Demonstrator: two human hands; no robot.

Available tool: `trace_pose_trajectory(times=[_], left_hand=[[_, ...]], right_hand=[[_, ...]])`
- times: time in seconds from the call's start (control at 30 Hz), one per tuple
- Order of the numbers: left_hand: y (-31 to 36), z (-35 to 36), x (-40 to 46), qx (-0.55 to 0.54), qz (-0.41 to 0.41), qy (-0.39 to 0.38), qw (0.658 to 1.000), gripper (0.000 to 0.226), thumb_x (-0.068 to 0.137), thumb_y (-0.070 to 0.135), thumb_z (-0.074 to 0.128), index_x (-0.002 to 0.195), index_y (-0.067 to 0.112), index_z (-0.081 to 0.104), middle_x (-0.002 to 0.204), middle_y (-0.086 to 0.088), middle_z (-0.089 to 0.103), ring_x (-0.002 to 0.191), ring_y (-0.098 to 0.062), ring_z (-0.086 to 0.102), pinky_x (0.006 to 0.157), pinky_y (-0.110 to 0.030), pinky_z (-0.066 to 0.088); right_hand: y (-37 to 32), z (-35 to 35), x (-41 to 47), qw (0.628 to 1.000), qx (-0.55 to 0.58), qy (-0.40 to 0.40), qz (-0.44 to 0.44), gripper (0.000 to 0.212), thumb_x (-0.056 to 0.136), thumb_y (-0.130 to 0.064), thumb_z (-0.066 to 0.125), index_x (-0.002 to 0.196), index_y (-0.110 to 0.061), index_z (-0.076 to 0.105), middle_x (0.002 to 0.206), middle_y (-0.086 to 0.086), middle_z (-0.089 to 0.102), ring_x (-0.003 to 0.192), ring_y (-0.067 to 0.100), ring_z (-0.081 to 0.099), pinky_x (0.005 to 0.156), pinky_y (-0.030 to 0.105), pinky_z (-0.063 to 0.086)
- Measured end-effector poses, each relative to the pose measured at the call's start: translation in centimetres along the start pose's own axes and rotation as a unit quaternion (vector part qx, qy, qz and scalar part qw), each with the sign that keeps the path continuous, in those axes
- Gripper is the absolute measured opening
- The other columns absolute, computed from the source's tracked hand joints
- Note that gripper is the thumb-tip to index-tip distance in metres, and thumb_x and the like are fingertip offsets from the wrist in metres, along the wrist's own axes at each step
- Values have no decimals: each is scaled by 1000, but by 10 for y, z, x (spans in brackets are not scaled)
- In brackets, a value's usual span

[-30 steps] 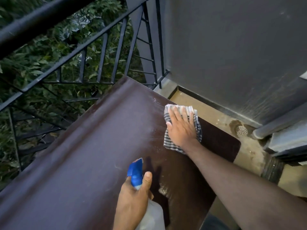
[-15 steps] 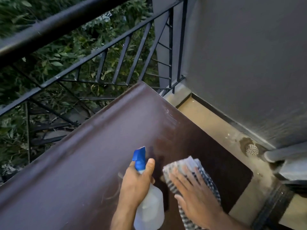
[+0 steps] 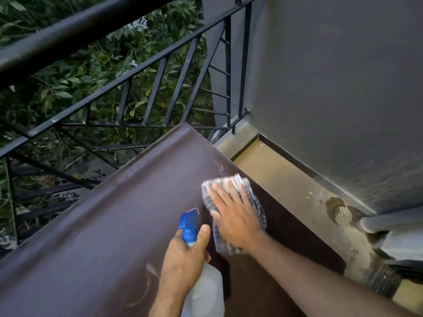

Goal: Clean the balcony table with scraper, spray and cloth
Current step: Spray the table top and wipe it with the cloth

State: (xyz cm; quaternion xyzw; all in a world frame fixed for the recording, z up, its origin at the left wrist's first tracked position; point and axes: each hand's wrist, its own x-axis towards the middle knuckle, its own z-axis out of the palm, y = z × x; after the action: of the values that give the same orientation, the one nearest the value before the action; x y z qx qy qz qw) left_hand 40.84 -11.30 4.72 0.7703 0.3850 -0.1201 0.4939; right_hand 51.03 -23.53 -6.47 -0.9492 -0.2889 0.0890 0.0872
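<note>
The dark brown balcony table (image 3: pixel 103 225) fills the lower left of the head view. My right hand (image 3: pixel 235 216) lies flat with spread fingers on a checked blue-and-white cloth (image 3: pixel 256 197), pressing it onto the table near its far right edge. My left hand (image 3: pixel 183 264) grips a translucent spray bottle (image 3: pixel 203 294) with a blue nozzle (image 3: pixel 188 225), just left of the cloth. Pale smears show on the table near the bottle and beyond the cloth. No scraper is in view.
A black metal railing (image 3: pixel 114 88) runs along the table's far side, with foliage behind it. A grey wall (image 3: pixel 332 88) stands at the right. Below it lies the tan balcony floor (image 3: pixel 274 170) with a round drain (image 3: pixel 343 213) and a grey pipe (image 3: pixel 389 220).
My right hand slid the cloth from the far edge toward me, then pushed it away again across the table. My left hand kept hold of the spray bottle.
</note>
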Motion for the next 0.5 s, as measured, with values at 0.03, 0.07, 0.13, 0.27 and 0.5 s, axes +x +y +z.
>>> trace_pose_trajectory(times=[0.03, 0.07, 0.13, 0.27, 0.5], left_hand=[[1, 0, 0, -3, 0, 2, 1000, 36, 95, 51, 54, 84, 18, 61, 64, -3, 75, 53, -3, 65, 63, -29, 44], [2, 0, 0, -5, -2, 5, 1000, 35, 95, 51, 54, 84, 18, 61, 64, -3, 75, 53, -3, 65, 62, -29, 44], [4, 0, 1, -9, -6, 15, 1000, 34, 95, 51, 54, 84, 18, 60, 64, -3, 75, 54, -3, 66, 62, -29, 44], [0, -3, 0, -12, -18, 36, 999, 33, 94, 51, 55, 86, 20, 60, 65, -2, 75, 55, -1, 65, 64, -29, 45], [-31, -10, -17, -20, -49, 48, 997, 38, 92, 53, 57, 86, 17, 66, 62, 7, 75, 57, 6, 65, 62, -19, 42]], right_hand=[[3, -2, 25, 1000, 3, -6, 16, 66, 97, -45, 22, 158, -21, 21, 164, 1, 24, 153, 30, 13, 122, 53, -6], [4, -5, 48, 1000, 5, -7, 26, 67, 96, -46, 18, 159, -22, 17, 165, 0, 21, 153, 29, 10, 122, 52, -7], [7, -9, 79, 999, -1, -7, 38, 68, 96, -47, 17, 159, -22, 15, 166, -1, 19, 154, 28, 8, 123, 53, -3], [6, -8, 81, 999, -17, 0, 37, 72, 93, -49, 14, 158, -18, 19, 165, 3, 23, 152, 32, 14, 123, 55, 4], [-3, 3, -51, 997, -30, -6, -68, 67, 96, -47, 36, 156, -18, 30, 161, 4, 32, 151, 31, 22, 121, 56, 15]])
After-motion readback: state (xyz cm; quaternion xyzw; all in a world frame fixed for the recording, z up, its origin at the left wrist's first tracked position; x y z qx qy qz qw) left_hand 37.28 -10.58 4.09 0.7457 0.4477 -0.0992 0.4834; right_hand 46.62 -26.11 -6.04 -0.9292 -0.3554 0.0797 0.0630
